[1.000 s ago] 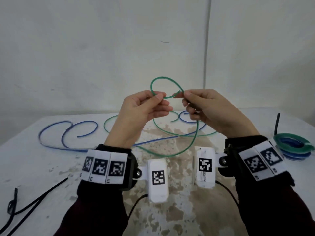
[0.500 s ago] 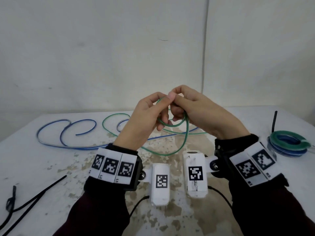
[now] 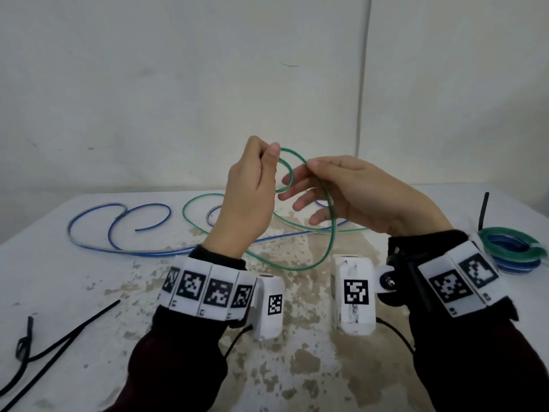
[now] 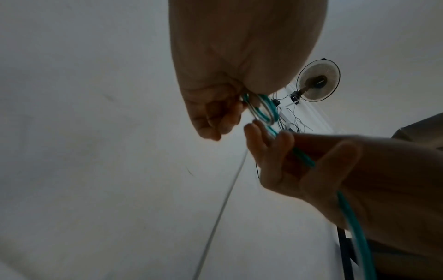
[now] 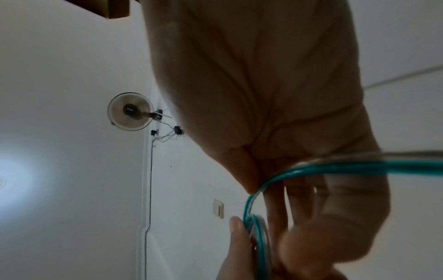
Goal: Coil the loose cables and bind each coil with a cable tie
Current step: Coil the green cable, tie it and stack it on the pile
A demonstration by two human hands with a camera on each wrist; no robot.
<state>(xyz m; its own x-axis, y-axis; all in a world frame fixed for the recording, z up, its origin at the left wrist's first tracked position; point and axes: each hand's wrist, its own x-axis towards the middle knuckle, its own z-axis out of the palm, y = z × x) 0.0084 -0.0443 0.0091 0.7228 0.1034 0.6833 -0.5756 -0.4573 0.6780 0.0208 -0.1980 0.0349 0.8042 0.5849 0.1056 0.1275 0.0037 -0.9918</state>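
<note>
Above the table, my left hand (image 3: 269, 157) is raised and pinches a small loop of the green cable (image 3: 332, 221) between thumb and fingers. My right hand (image 3: 309, 169) is just to its right and pinches the same cable with thumb and forefinger, its other fingers spread. From there the cable drops in a large loop and trails onto the table (image 3: 89, 292). In the left wrist view, the left hand (image 4: 215, 121) curls round the green loops (image 4: 262, 109). In the right wrist view, the green cable (image 5: 335, 167) crosses the right hand's fingers (image 5: 297, 200).
A loose blue cable (image 3: 118, 248) curls across the far left of the table. Bound green and blue coils (image 3: 512, 251) are stacked at the right edge, with a black tie (image 3: 482, 209) standing behind them. Black cable ties (image 3: 59, 334) lie at the near left.
Both hands have risen and moved slightly apart. The left hand now holds a small green loop up, and the right hand has spread its fingers along the cable.
</note>
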